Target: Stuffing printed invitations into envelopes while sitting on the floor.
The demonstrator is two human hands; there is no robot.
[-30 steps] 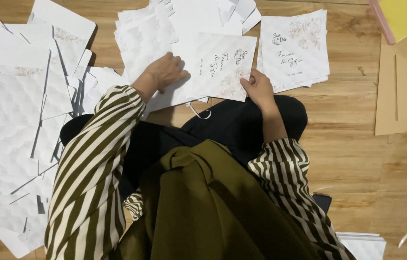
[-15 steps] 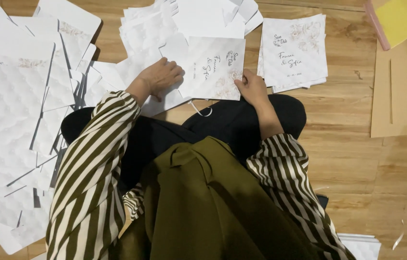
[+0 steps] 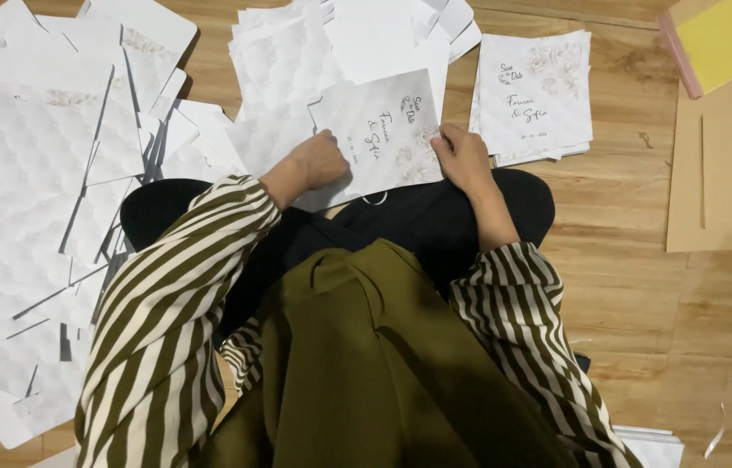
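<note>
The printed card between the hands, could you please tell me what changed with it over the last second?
The printed card has turned slightly clockwise, and the left hand slid from its upper left corner down to its left edge. The right hand stays on its right edge. The stack of cards and the white sheets lie unchanged.

The light is soft and even. The white papers (image 3: 28,199) look bright. A dark shadow sits at the bottom middle.

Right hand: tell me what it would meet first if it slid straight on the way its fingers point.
The right hand rests on the printed white card, fingers pointing up and slightly left in the picture. Going straight on, it would probably cross that card and meet the heap of white sheets beyond; depth is unclear.
</note>
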